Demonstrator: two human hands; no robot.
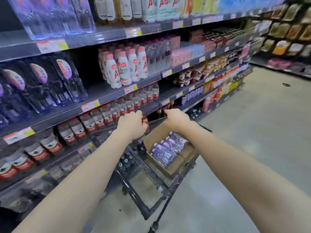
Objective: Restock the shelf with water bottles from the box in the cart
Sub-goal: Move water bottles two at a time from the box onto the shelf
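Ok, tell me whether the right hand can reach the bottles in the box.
Probably yes: the right hand is at the far edge of the open box, whose purple bottles lie uncovered, and the left hand, off by the shelf, is not in the way.

Both arms stretched forward; left hand [133, 125] curled, right hand [177, 119] relaxed, palm down

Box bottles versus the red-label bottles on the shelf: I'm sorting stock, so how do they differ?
The box bottles look purple-tinted with purple caps; the red-label bottles are clear with red labels. The box bottles appear to lie on their sides in the cardboard box in the cart; the red-label bottles stand upright along the shelf. Both are small plastic bottles.
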